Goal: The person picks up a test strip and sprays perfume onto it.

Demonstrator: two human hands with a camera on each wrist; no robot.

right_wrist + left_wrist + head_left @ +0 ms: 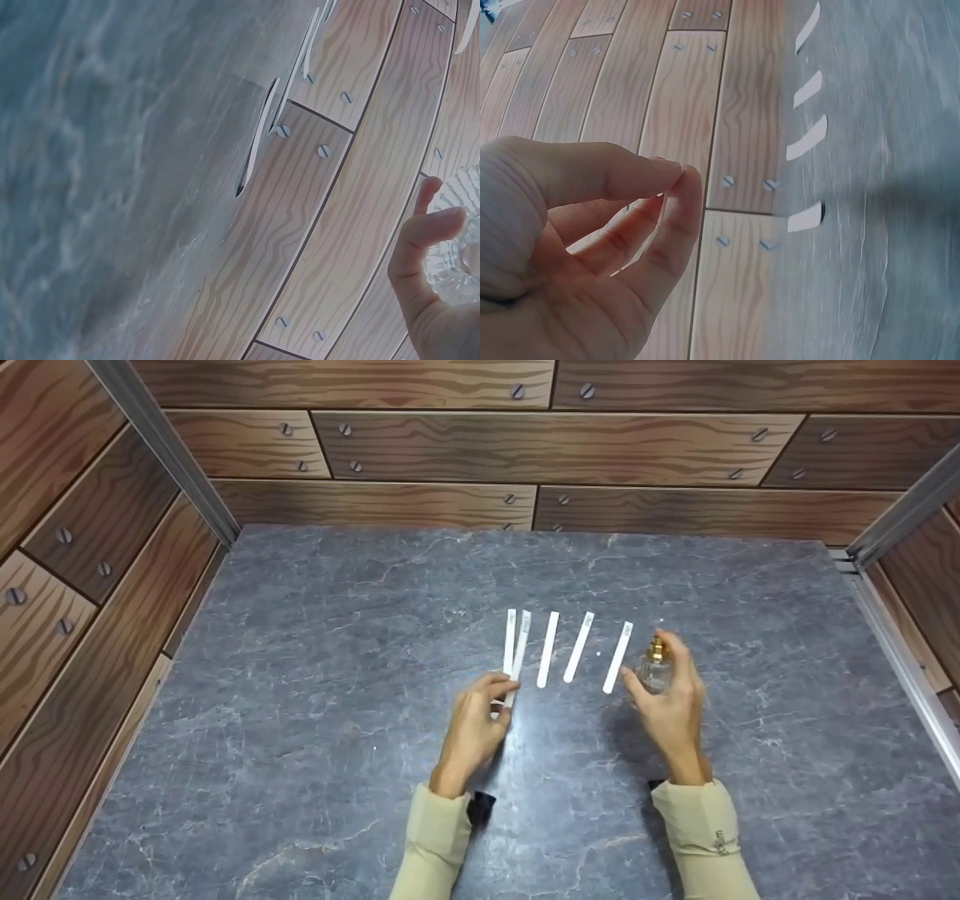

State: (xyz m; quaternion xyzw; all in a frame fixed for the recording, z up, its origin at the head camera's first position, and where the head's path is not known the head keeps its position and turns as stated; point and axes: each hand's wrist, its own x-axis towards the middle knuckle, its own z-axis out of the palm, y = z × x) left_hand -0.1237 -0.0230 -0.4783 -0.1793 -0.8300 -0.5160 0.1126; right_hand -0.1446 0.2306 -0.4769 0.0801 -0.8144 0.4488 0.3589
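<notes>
Five thin white paper strips (pixel 549 649) lie in a row near the middle of the grey marbled desk (pixel 315 675), the two leftmost touching or overlapping, the others apart. The left hand (pixel 474 733) rests at the near end of that leftmost pair, thumb and forefinger pressed together; whether they pinch the strip's end (pixel 507 699) or only touch it cannot be told, since the left wrist view shows the fingertips (pixel 676 180) meeting with no paper plainly between them. The strips look light and limp, likely to bend or slide, so an end is the sensible place to take one.

The right hand (pixel 670 701) holds a small clear glass bottle (pixel 655 671) with a gold spray top, just right of the last strip, fingers curled round its body and one finger raised near the top. The ribbed glass (pixel 459 240) looks hard, smooth and breakable, best gripped round the body. Both forearms in beige sleeves (pixel 703 832) reach forward over the desk.
</notes>
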